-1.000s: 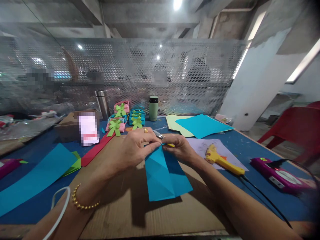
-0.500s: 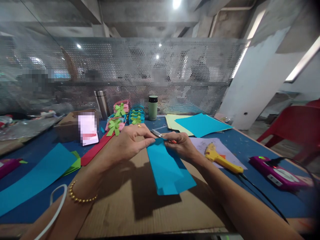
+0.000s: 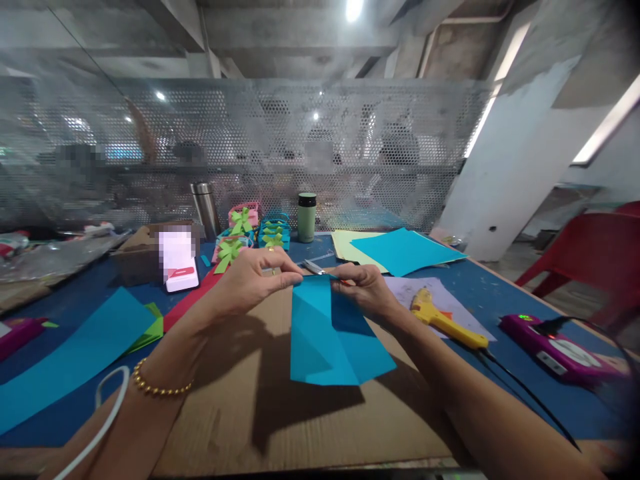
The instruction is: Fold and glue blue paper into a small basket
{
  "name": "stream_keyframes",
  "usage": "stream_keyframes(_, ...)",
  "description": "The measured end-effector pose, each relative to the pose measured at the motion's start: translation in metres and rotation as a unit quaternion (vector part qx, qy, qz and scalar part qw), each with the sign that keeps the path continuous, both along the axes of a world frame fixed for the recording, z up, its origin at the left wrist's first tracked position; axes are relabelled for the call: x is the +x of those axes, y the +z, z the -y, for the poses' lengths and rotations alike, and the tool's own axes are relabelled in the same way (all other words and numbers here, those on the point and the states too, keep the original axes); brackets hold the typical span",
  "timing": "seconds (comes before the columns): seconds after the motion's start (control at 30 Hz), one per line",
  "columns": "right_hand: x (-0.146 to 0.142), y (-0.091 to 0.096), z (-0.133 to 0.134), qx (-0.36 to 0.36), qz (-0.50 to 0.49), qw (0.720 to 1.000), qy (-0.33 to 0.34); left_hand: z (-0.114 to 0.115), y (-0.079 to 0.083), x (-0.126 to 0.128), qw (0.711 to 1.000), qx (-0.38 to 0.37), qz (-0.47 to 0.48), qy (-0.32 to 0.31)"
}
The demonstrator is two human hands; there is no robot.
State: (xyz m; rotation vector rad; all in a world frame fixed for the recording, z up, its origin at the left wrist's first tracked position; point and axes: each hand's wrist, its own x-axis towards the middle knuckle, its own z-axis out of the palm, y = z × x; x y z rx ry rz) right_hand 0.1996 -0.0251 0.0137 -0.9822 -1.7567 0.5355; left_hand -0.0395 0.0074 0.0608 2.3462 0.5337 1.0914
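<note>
My left hand (image 3: 250,280) pinches the top left corner of a folded blue paper sheet (image 3: 330,337) and holds it above a brown cardboard mat (image 3: 240,407). My right hand (image 3: 363,287) grips the sheet's top right corner, and small scissors (image 3: 315,268) with an orange handle stick out from between its fingers. The sheet hangs down toward me, creased down its middle, its lower edge near the cardboard.
A yellow glue gun (image 3: 440,319) with a black cord lies right of my right hand. Pink devices (image 3: 555,350) sit at the table's sides. Blue and yellow sheets (image 3: 395,250), gift boxes with green bows (image 3: 250,237), a green tumbler (image 3: 307,217) and steel flask (image 3: 204,207) stand behind. Blue paper (image 3: 75,353) lies at left.
Both hands have lifted the blue sheet a little and pulled its top edge wider; the sheet has unfolded and now hangs squarer and flatter than a second ago.
</note>
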Motion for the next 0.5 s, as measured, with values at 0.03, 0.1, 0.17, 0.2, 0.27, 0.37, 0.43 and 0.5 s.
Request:
stream_keyframes(0.03,0.0000,0.0009,0.0001,0.001,-0.005,1.000,-0.001,-0.0006,0.0007,-0.0005,1.000,0.001,0.000,0.004)
stream_keyframes(0.1,-0.0001,0.0020,0.0004,0.003,-0.005,1.000,0.002,-0.0012,0.0012,-0.0011,1.000,0.003,-0.002,0.009)
stream_keyframes(0.17,-0.0003,0.0023,0.0006,0.005,0.000,1.000,0.005,-0.0012,0.0009,-0.0010,1.000,0.003,-0.005,0.010)
stream_keyframes(0.2,-0.0004,0.0023,0.0006,0.005,0.003,1.000,0.004,-0.0010,0.0006,-0.0009,1.000,0.002,-0.005,0.009)
stream_keyframes(0.27,-0.0005,0.0020,0.0007,0.005,0.007,1.000,0.004,-0.0006,0.0002,-0.0005,1.000,-0.003,-0.004,0.005)
stream_keyframes(0.37,-0.0010,0.0015,0.0009,0.004,0.014,1.000,0.007,-0.0006,0.0000,0.0000,1.000,-0.007,-0.003,0.001)
stream_keyframes(0.43,-0.0017,0.0014,0.0014,0.006,0.015,1.000,0.006,-0.0011,-0.0003,0.0003,1.000,-0.007,-0.003,0.002)
stream_keyframes(0.5,-0.0024,0.0014,0.0019,0.012,0.015,1.000,-0.002,-0.0018,-0.0008,0.0005,1.000,-0.007,-0.002,-0.001)
